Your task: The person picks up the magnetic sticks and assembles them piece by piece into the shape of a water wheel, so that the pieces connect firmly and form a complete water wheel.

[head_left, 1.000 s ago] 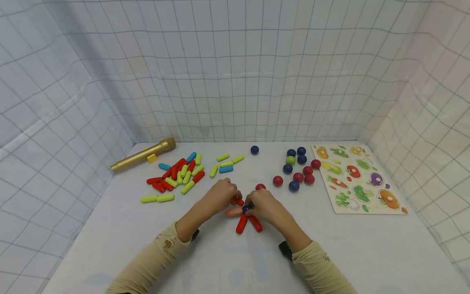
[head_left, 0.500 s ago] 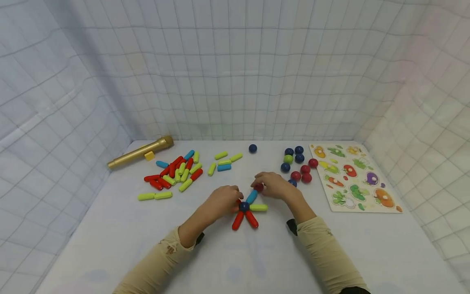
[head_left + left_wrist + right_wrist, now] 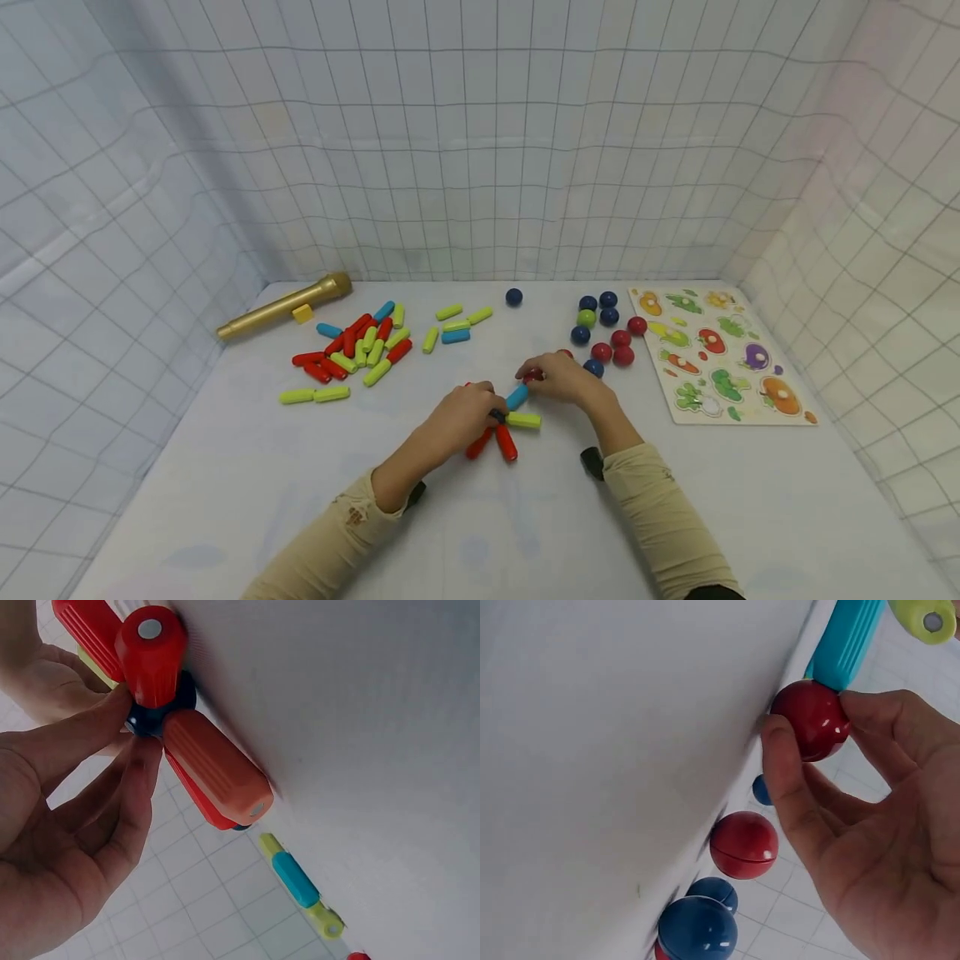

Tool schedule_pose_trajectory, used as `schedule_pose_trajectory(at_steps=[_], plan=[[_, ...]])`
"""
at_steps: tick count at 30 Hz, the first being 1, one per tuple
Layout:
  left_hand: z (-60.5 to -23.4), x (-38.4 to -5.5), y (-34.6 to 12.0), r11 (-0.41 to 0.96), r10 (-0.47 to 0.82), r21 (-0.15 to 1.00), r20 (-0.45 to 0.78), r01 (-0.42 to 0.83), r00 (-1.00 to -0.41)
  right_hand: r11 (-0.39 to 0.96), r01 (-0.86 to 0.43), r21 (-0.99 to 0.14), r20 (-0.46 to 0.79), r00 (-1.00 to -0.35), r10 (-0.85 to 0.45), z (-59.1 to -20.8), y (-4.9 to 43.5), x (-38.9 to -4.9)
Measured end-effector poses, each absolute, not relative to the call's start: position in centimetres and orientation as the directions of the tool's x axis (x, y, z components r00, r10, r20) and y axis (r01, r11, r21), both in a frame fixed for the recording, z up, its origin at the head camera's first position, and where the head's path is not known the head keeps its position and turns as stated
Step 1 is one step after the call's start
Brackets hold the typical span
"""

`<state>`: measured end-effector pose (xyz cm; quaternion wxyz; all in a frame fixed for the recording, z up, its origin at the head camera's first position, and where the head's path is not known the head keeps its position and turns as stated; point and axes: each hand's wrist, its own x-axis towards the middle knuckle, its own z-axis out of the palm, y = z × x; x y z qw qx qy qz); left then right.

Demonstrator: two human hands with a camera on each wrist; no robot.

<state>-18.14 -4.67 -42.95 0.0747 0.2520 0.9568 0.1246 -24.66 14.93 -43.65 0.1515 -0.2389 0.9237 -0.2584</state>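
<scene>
A star of magnetic rods spreads from a dark blue ball (image 3: 142, 721) on the table. My left hand (image 3: 459, 423) pinches that ball between thumb and fingers. Around it sit red rods (image 3: 154, 664), an orange-red rod (image 3: 219, 766), a yellow-green rod (image 3: 524, 421) and a blue rod (image 3: 517, 397). My right hand (image 3: 564, 382) pinches a shiny red ball (image 3: 811, 720) with thumb and fingertips. This ball meets the outer end of the blue rod in the right wrist view. From the head, the left hand covers part of the star.
Loose red, yellow-green and blue rods (image 3: 360, 342) lie at the left, near a gold microphone (image 3: 288, 305) and a small yellow block (image 3: 302, 313). Several blue and red balls (image 3: 602, 353) and one green ball (image 3: 587, 317) are at right, beside a vegetable puzzle board (image 3: 720, 358).
My right hand has left the centre ball, moved away to the far right and taken hold of the red ball. My left hand has shifted from a red rod to the centre ball.
</scene>
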Motion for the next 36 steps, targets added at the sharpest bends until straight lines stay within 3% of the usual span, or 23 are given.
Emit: schedule_pose_trajectory(at_steps=[7, 14, 22, 36], plan=[[-42.5, -18.6, -5.0, 0.819, 0.528, 0.297, -0.058, 0.49, -0.847, 0.759, -0.348, -0.551, -0.17, -0.843, -0.51, -43.5, 14.7, -24.9], [-42.0, -18.5, -6.0, 0.826, 0.505, 0.334, -0.082, 0.453, -0.859, 0.828, -0.309, -0.467, -0.142, -0.899, -0.415, -43.2, 15.2, -24.7], [-41.7, -18.5, -7.6, 0.837, 0.478, 0.357, -0.106, 0.415, -0.872, 0.836, -0.27, -0.478, -0.116, -0.924, -0.364, -43.1, 16.4, -23.8], [-42.6, -18.1, -7.6, 0.807, 0.542, 0.342, -0.107, 0.481, -0.834, 0.811, -0.279, -0.515, -0.136, -0.907, -0.399, -43.9, 14.7, -22.3]])
